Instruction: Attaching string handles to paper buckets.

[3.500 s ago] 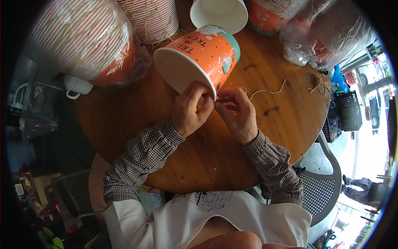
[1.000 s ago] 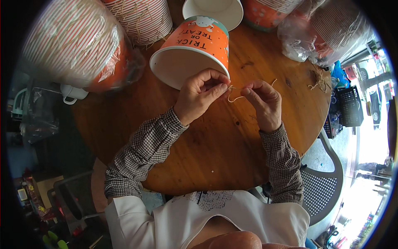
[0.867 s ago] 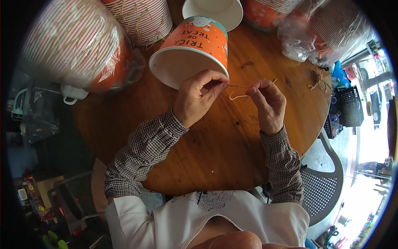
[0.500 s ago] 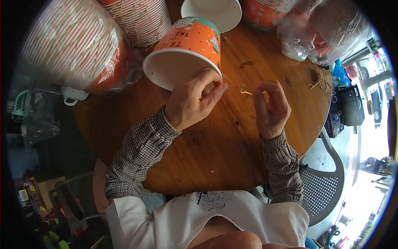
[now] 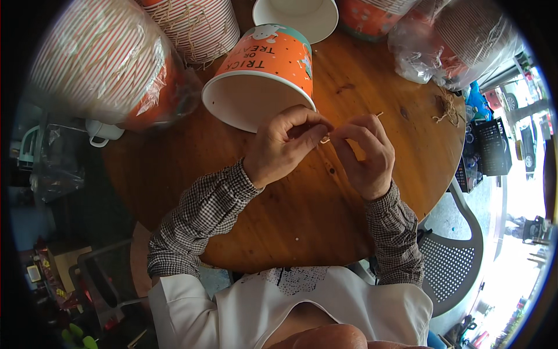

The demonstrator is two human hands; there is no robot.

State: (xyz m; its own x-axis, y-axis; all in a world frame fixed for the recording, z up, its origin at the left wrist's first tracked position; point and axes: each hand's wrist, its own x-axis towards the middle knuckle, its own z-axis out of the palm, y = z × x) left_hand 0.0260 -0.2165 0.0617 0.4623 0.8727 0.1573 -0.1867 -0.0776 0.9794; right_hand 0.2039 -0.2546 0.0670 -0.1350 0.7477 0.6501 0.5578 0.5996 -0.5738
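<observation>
An orange paper bucket (image 5: 278, 56) with a teal base band and a white rim lies tipped on the table, its open mouth toward me. My left hand (image 5: 285, 142) is at the right end of that rim, thumb and forefinger pinched on a thin piece of twine (image 5: 325, 140). Close beside it, my right hand (image 5: 367, 157) pinches the same twine, and a short end pokes out above its fingers. A small curl of twine shows between the fingertips. Whether the twine is fixed to the bucket is hidden behind my left fingers.
Tall stacks of striped buckets (image 5: 107, 64) in clear plastic stand at the left, with another stack (image 5: 195, 29) behind. A white bucket (image 5: 299, 20) lies at the far edge. Bagged buckets (image 5: 459, 43) and loose twine (image 5: 446, 109) are at right. A grey chair (image 5: 450, 267) stands beside the round table (image 5: 279, 227).
My right hand has moved left, close to my left hand, so the stretched twine between them is now short. My left hand and the bucket have shifted slightly right.
</observation>
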